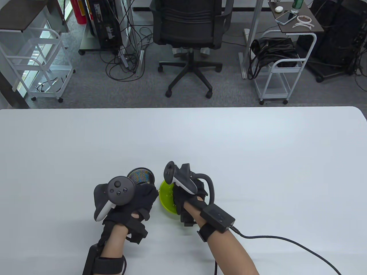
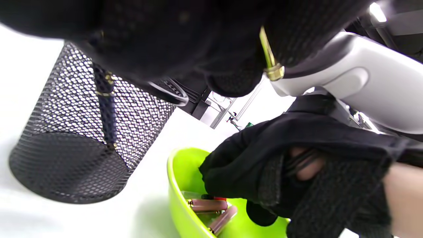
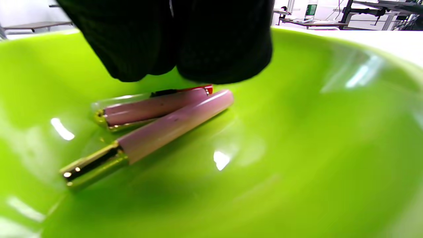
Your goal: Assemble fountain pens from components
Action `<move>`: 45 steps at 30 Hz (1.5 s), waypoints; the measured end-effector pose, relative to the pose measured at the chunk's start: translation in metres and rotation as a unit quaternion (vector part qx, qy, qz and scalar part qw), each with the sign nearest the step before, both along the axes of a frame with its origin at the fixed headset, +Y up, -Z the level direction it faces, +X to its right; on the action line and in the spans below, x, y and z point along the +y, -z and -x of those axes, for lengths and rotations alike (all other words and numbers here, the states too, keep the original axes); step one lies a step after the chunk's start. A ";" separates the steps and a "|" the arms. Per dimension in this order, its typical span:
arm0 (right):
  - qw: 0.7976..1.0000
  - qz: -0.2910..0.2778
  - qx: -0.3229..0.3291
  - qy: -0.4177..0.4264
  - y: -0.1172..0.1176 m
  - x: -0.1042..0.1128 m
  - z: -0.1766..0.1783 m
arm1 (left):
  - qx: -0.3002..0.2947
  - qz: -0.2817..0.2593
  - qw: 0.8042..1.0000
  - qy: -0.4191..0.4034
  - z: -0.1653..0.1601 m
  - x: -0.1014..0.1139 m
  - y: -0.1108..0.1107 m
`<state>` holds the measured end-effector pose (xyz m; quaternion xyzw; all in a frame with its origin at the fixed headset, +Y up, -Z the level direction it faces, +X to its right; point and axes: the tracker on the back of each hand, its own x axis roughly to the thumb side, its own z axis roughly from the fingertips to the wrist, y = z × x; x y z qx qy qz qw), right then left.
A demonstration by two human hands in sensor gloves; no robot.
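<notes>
Pink barrels (image 3: 172, 124) lie flat, parallel.

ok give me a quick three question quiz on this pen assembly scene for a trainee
1. True or false: the right hand reaches into the green bowl.
2. Which pen parts lie in the bowl? A) blue caps B) pink parts C) black springs
3. Fill in: the left hand holds a gold ____ beside the mesh pen holder.

Key: 1 true; 2 B; 3 nib.

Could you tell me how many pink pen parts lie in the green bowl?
2: a pink barrel and a pink cap beside it in the green bowl; others may hide under the right hand.
</notes>
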<state>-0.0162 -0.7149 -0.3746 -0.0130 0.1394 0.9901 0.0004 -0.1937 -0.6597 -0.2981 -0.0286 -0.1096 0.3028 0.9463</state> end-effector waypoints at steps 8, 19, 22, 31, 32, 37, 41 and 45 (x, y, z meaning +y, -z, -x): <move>0.999 0.033 -0.008 -0.004 0.004 -0.011 0.000 | -0.003 0.003 1.000 -0.003 0.001 0.000 0.000; 0.998 0.062 0.001 0.008 0.007 -0.010 -0.003 | -0.005 0.011 1.000 0.001 -0.001 0.000 0.000; 0.997 0.074 0.001 0.027 0.008 -0.009 -0.006 | -0.004 0.013 1.000 0.000 -0.001 0.000 0.000; 0.998 0.063 0.014 -0.004 0.007 -0.014 -0.009 | -0.007 0.018 1.000 0.001 -0.002 -0.001 0.001; 0.998 0.055 0.017 -0.013 0.007 -0.014 -0.008 | -0.006 0.018 1.000 0.002 -0.002 -0.002 0.001; 0.997 0.049 0.041 -0.039 0.008 -0.013 0.000 | -0.006 0.019 1.000 0.000 -0.003 -0.002 0.001; 0.995 0.033 0.066 -0.059 0.008 -0.014 0.007 | -0.011 0.027 1.000 -0.008 -0.004 -0.004 0.001; 0.995 0.022 0.076 -0.068 0.006 -0.015 0.009 | -0.009 0.027 1.000 -0.003 -0.005 -0.004 0.001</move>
